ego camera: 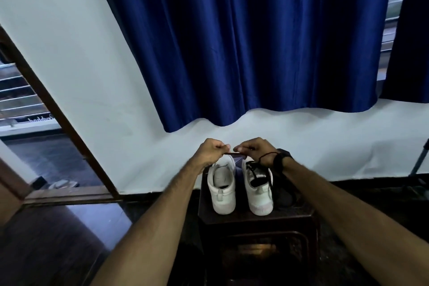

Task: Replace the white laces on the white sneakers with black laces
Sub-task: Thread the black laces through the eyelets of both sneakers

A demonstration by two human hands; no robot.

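I see both hands, left hand (212, 150) and right hand (254, 150), pinching a black lace (232, 153) taut between them. It's held over the left sneaker (221, 189), probably straightening it for threading.

2 white sneakers (239, 187) side by side — right one black-laced (255, 173).

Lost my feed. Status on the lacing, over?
Both hands, left and right, pinching black lace above sneakers. Right sneaker black-laced, left sneaker unlaced. Nothing obstructing.
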